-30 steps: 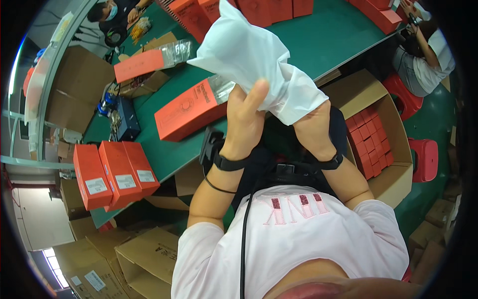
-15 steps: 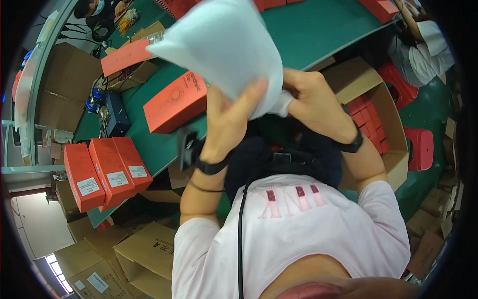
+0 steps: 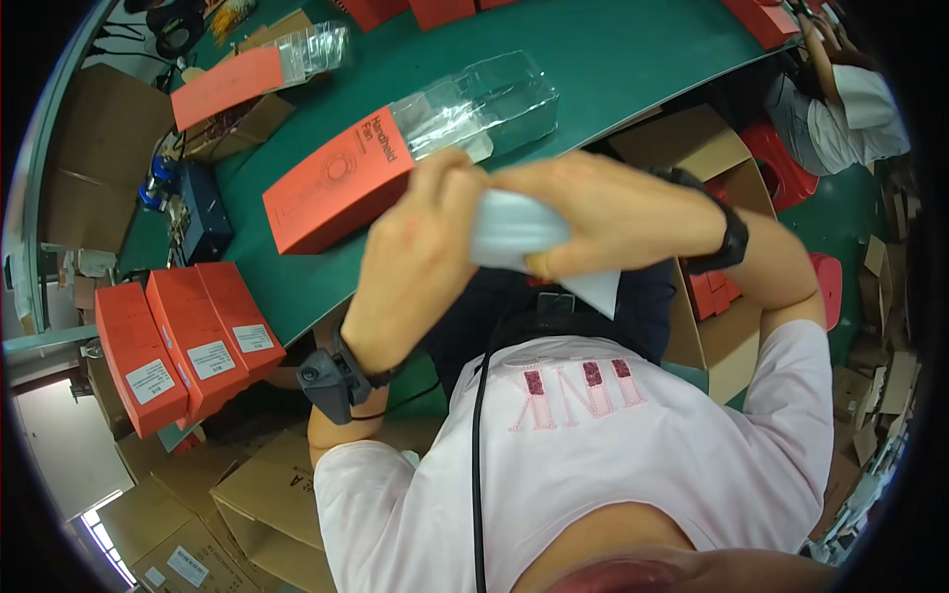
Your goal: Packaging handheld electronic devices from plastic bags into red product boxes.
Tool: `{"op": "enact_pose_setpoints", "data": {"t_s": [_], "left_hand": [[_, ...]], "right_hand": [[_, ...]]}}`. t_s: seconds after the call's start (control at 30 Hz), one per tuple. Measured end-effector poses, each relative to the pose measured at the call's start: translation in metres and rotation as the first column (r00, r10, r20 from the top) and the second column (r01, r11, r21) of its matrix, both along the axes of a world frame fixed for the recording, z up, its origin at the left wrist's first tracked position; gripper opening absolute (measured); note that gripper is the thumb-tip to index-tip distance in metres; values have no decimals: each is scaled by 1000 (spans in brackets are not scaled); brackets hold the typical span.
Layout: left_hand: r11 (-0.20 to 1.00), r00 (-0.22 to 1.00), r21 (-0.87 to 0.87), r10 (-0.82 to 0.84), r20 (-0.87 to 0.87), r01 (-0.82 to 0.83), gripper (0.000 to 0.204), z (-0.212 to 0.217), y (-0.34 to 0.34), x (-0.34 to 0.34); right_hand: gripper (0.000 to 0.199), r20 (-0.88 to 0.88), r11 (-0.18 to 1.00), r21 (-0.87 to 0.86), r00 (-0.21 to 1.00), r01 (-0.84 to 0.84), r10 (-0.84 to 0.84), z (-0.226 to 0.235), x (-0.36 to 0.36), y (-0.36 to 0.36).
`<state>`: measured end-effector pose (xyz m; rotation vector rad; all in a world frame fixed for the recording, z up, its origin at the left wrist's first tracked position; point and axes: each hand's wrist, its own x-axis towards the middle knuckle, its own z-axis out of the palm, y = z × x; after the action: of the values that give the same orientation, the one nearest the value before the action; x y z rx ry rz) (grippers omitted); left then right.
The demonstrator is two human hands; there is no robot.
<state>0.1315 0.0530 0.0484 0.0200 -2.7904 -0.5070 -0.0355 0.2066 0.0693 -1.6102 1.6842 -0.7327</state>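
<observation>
Hands, two. Left hand (image 3: 410,247): fingers curled shut over one end of the wrap, tips partly hidden. Right hand (image 3: 623,212): thumb and fingers closed on the other end, some fingers out of sight.

White wrap (image 3: 514,232), one: folded thick between the two hands, one pointed corner hanging below the right; placed nearer the person than the opened red box and to its right.

Black wristbands (image 3: 733,245), two, one per arm.

Opened red box (image 3: 341,183), one, the landmark: lying on the green table (image 3: 633,59), a clear plastic tray (image 3: 519,99) projecting from its right end.

Labelled red boxes (image 3: 198,326), three, side by side: left of the landmark and nearer the person.

Large carton (image 3: 736,348), one: right of the landmark, below table level, holding small red boxes (image 3: 707,296), partly hidden, count not possible.

Blue case (image 3: 205,215), one: left of the landmark.

Second red box (image 3: 232,84), one: beyond and left of the landmark, a clear tray also projecting, above a brown carton (image 3: 247,124).

Red stools (image 3: 761,138), two: far right of the landmark.

Co-worker (image 3: 840,138), one, in a white top: farther right.
</observation>
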Motion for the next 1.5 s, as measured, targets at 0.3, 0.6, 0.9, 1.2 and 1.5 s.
{"op": "enact_pose_setpoints", "data": {"t_s": [0.3,0.6,0.9,1.2,1.5], "left_hand": [[926,929,-163,359,94,-341,114,-37,-97,9],[937,943,-117,332,3,-329,101,-47,-95,1],[961,966,-100,257,-30,-259,100,-44,-102,0],[772,786,619,289,-546,146,108,-14,-40,-56],[520,763,752,260,-592,406,119,-25,-17,-80]], "right_hand": [[51,-623,891,426,663,-157,415,59,-61,-118],[48,-537,900,-405,839,-162,-90,-80,-50,-108],[66,-399,723,413,824,554,-403,-25,-92,-42],[63,-359,671,-741,844,1,-398,84,-43,8],[63,-740,737,-627,488,-250,-464,77,-57,-13]]}}
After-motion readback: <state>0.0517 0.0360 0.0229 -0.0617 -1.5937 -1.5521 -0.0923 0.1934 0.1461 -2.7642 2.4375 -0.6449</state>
